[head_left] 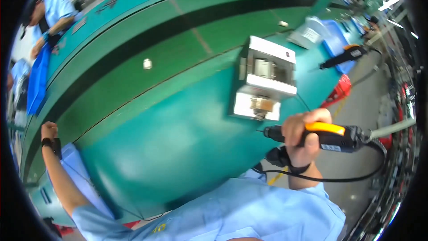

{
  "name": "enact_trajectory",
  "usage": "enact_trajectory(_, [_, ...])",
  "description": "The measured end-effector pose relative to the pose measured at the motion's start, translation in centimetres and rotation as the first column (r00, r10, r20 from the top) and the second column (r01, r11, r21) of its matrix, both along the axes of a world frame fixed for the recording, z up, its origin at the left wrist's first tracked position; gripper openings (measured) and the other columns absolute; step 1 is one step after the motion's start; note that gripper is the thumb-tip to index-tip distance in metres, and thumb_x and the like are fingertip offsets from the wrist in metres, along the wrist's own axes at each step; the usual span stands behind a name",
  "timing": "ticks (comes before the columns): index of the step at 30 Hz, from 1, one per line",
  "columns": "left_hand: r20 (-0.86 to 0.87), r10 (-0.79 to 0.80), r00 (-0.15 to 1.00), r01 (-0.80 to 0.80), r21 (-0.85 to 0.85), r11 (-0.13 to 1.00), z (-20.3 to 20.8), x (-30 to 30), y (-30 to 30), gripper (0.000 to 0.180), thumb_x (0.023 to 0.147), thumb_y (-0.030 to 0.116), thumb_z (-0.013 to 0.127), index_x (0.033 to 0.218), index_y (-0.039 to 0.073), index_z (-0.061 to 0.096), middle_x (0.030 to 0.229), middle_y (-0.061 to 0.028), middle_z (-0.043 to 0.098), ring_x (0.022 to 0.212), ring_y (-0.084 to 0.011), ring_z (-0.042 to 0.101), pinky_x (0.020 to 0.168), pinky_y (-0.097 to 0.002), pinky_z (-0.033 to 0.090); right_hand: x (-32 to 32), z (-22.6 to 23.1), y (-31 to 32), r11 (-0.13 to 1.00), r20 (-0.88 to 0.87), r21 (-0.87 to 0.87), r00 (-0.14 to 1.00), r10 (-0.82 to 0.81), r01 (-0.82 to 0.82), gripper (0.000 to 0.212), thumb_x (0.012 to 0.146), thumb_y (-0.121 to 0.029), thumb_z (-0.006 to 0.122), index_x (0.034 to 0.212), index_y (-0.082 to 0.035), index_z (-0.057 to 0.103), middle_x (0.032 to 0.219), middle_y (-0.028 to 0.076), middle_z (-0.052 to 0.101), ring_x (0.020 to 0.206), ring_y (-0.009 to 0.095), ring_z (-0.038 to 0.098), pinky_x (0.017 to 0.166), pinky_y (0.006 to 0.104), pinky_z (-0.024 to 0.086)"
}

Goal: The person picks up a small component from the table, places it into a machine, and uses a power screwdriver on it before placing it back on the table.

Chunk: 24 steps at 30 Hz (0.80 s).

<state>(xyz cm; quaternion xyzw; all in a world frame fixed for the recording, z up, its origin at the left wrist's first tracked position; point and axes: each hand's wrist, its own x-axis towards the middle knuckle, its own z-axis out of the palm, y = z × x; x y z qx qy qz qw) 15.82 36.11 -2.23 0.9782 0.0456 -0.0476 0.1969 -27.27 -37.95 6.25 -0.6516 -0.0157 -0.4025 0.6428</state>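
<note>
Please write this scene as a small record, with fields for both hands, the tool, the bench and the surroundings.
Left hand: curled, near the light-blue bin; cannot tell if it holds anything
Right hand: gripping a screwdriver
Tool: black corded screwdriver with orange lever, tip pointing left
Bench: green surface, carrying a silver metal unit
Second tool: similar black-and-orange driver, right of the unit
Beyond: small white piece
Surroundings: another person, upper left, in light blue
</note>
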Motion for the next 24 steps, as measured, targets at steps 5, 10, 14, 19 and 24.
enact_trajectory(5, [0.118, -0.395, 0.911, 0.409, -0.376, 0.832, 5.4, -9.4, -32.1, 0.009, 0.082, 0.006, 0.06, 0.089, 0.003, 0.064, 0.07, 0.0001, 0.056, 0.055, -0.0068, 0.051, 0.047, -0.0191, 0.038, -1.3, 0.5, -0.3, 1.0, 0.01, 0.011, 1.0, -0.019, 0.019, 0.038, 0.089, -0.042, 0.058, 0.098, -0.009, 0.042, 0.053, -0.002, 0.041, 0.043, 0.01, 0.04, 0.046, 0.0266, 0.033])
enact_trajectory(10, [0.316, -0.665, 0.677, 0.735, -0.352, 0.58, 4.0, -24.0, -49.3, 0.019, 0.066, 0.01, 0.078, 0.078, 0.003, 0.065, 0.071, -0.0032, 0.052, 0.066, -0.0124, 0.05, 0.053, -0.0234, 0.037, -1.4, 0.0, -1.7, 1.0, 0.05, 0.018, 0.999, -0.011, 0.01, 0.041, 0.089, -0.048, 0.055, 0.098, -0.009, 0.043, 0.054, -0.002, 0.041, 0.044, 0.01, 0.039, 0.047, 0.0268, 0.034])
enact_trajectory(14, [0.249, -0.676, 0.693, 0.652, -0.618, 0.439, -1.4, -29.7, -55.6, 0.026, 0.07, 0.006, 0.076, 0.094, 0.004, 0.067, 0.081, -0.0067, 0.056, 0.071, -0.0177, 0.057, 0.062, -0.0312, 0.047, -1.7, 0.6, -3.5, 1.0, 0.147, 0.004, 0.989, 0.01, -0.01, 0.044, 0.091, -0.053, 0.048, 0.103, -0.01, 0.047, 0.06, -0.002, 0.043, 0.051, 0.009, 0.04, 0.053, 0.0257, 0.034])
enact_trajectory(19, [0.162, -0.669, 0.726, 0.623, -0.567, 0.539, -3.4, -32.8, -56.9, 0.022, 0.076, 0.004, 0.071, 0.097, 0.004, 0.066, 0.083, -0.0099, 0.056, 0.072, -0.0216, 0.058, 0.065, -0.0313, 0.049, -1.0, 0.7, -5.3, 0.994, 0.141, 0.0, 0.984, 0.109, -0.11, 0.046, 0.092, -0.053, 0.046, 0.106, -0.01, 0.05, 0.062, -0.003, 0.043, 0.054, 0.009, 0.041, 0.057, 0.0262, 0.034])
enact_trajectory(24, [0.286, -0.669, 0.686, 0.694, -0.535, 0.482, -4.4, -34.0, -57.4, 0.018, 0.079, 0.003, 0.068, 0.097, 0.003, 0.066, 0.083, -0.0109, 0.056, 0.071, -0.0237, 0.058, 0.065, -0.0325, 0.049, 0.4, -0.1, -5.9, 0.987, 0.183, 0.045, 0.973, 0.144, -0.155, 0.055, 0.089, -0.057, 0.048, 0.106, -0.005, 0.048, 0.056, 0.003, 0.046, 0.046, 0.014, 0.044, 0.05, 0.0305, 0.04])
